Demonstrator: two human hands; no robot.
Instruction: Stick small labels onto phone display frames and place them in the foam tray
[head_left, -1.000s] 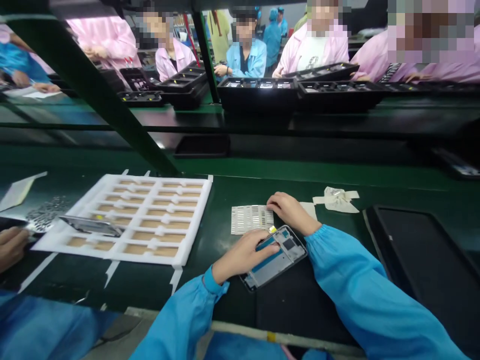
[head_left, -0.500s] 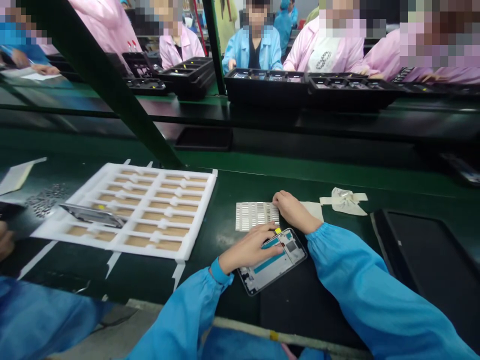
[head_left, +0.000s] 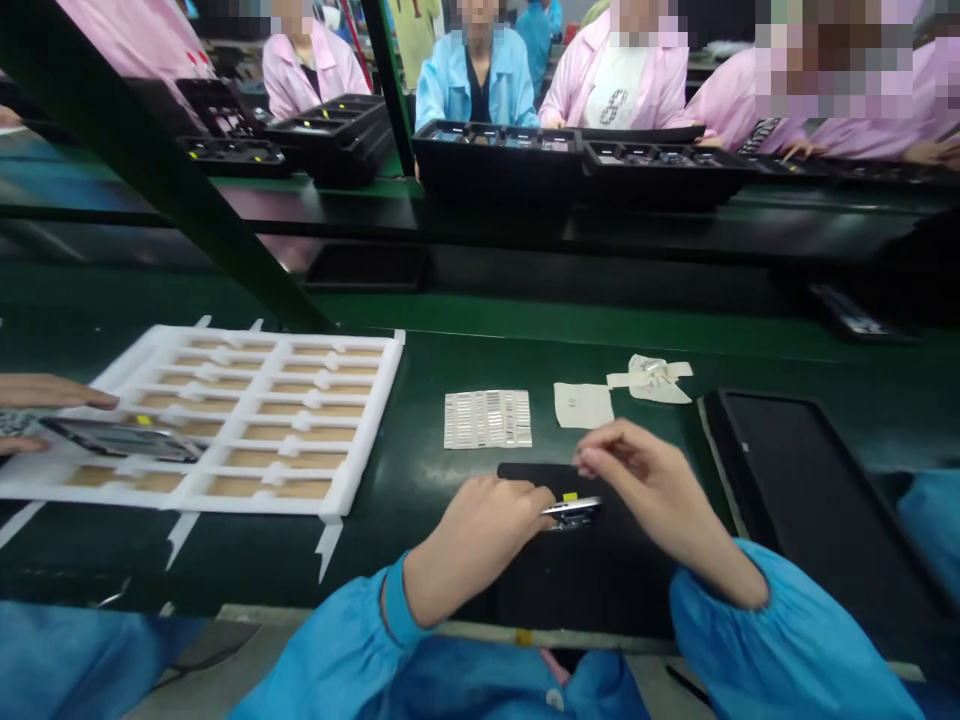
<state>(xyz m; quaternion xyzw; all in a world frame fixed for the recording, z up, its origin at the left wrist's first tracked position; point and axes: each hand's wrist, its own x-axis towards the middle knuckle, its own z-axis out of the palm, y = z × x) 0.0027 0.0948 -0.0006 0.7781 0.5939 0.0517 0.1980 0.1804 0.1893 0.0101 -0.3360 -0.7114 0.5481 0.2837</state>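
My left hand (head_left: 480, 530) grips a phone frame (head_left: 574, 512) that is tilted up so that its edge faces me, over a black mat (head_left: 570, 590). A yellow tab sticks out of the frame's top. To the right of it my right hand (head_left: 645, 480) is raised, thumb and forefinger pinched together; whatever is between them is too small to make out. Beyond my hands lies a sheet of small silver strips (head_left: 487, 420) on the green table. Next to that sheet is a pale paper square (head_left: 583, 405).
A white foam rack (head_left: 337, 460) with slots stands at left, another phone frame (head_left: 124, 440) leaning in it beside a co-worker's hand (head_left: 52, 392). Crumpled tape (head_left: 652, 378) lies further back. At right sits a black tray (head_left: 795, 470). Co-workers sit behind black boxes (head_left: 495, 165) across the line.
My right hand has left the silver strip sheet and come back toward me, pinched. My left hand has lifted and tilted the phone frame from lying flat. A co-worker's hand has appeared at the rack.
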